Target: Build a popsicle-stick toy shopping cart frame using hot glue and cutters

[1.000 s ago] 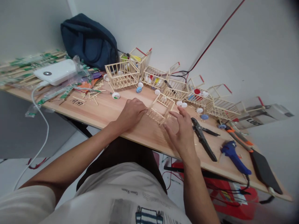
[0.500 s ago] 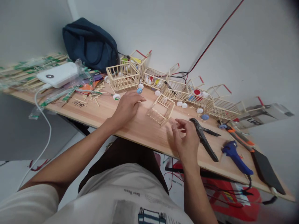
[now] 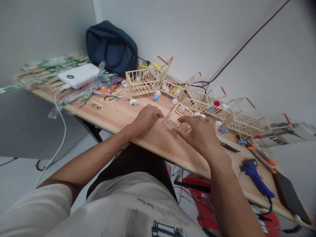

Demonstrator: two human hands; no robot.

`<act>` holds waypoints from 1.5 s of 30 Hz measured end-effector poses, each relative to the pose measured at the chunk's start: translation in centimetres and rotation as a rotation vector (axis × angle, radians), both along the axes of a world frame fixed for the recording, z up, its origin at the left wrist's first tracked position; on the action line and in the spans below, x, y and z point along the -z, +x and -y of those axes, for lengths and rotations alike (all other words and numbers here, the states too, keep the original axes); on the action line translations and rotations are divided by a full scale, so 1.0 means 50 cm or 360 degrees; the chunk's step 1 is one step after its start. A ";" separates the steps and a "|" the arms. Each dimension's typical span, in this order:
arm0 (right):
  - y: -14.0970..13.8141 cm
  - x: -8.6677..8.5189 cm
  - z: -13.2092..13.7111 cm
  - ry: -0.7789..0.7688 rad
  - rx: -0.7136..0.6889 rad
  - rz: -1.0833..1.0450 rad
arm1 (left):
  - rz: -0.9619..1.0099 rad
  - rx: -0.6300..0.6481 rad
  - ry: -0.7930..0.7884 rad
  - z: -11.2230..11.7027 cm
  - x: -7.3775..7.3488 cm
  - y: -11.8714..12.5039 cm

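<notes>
A small open frame of thin wooden sticks (image 3: 181, 109) stands on the wooden table in front of me. Left of it is my left hand (image 3: 147, 121), held low with fingers extended and nothing in them. My right hand (image 3: 201, 131) reaches over the frame's right side, thumb and fingers spread apart and holding nothing. Part of the frame is hidden behind that hand. Whether the fingers touch the sticks I cannot tell. Black pliers or cutters (image 3: 229, 146) lie partly covered by my right wrist.
Several stick-built carts (image 3: 143, 82) with bottle-cap wheels line the back. A blue glue gun (image 3: 256, 177), orange-handled pliers (image 3: 261, 156) and a dark flat object (image 3: 291, 194) lie right. Left are a white power bank (image 3: 79, 75), wrapped sticks and a blue bag (image 3: 112, 47).
My right hand has moved left and forward, from beside the pliers to over the stick frame, its fingers opening wider. My left hand has come slightly nearer to me. The view has turned left.
</notes>
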State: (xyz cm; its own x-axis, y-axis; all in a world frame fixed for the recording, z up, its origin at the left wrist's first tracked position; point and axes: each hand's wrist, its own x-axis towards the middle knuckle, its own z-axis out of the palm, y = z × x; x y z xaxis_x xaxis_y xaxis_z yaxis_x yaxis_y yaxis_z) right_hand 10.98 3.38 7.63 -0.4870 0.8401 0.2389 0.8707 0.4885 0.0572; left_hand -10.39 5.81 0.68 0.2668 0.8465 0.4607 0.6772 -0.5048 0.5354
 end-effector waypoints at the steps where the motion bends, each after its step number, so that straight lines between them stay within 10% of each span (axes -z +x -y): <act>1: -0.010 -0.006 -0.006 -0.0044 0.0038 0.0091 | 0.0000 0.0009 -0.0018 0.002 -0.002 0.002; 45: -0.066 0.000 -0.024 -0.0284 0.0094 0.0590 | -0.0237 0.0046 -0.0108 0.002 0.000 0.028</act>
State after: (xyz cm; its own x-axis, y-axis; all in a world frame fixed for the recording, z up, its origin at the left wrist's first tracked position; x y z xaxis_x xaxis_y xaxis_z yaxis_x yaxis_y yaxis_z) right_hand 7.67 4.60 7.64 -0.4625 0.8815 -0.0954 0.8338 0.4690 0.2913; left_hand -8.97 5.69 0.66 0.3528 0.8652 0.3562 0.7373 -0.4915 0.4635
